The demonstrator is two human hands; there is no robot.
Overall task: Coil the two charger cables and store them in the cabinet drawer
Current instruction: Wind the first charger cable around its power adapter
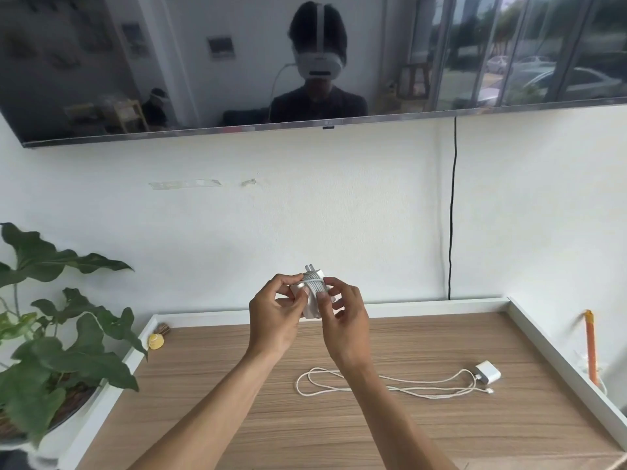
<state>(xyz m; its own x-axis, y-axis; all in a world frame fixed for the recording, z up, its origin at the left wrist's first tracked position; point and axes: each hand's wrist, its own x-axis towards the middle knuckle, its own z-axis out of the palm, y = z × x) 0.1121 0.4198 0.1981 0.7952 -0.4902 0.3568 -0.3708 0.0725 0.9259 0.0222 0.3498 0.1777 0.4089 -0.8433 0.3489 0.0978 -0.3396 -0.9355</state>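
I hold a white charger brick in the air above the back of the wooden cabinet top, prongs up, with its grey cable wound around its body. My left hand grips the brick from the left. My right hand pinches the wound cable on the right side. A second white charger lies on the cabinet top at the right, its white cable spread out in loose long loops to the left of it. No drawer is in view.
A white raised rim borders the cabinet top. A leafy potted plant stands at the left. A small yellow shell lies in the back left corner. An orange stick stands outside the right rim. A wall television hangs above.
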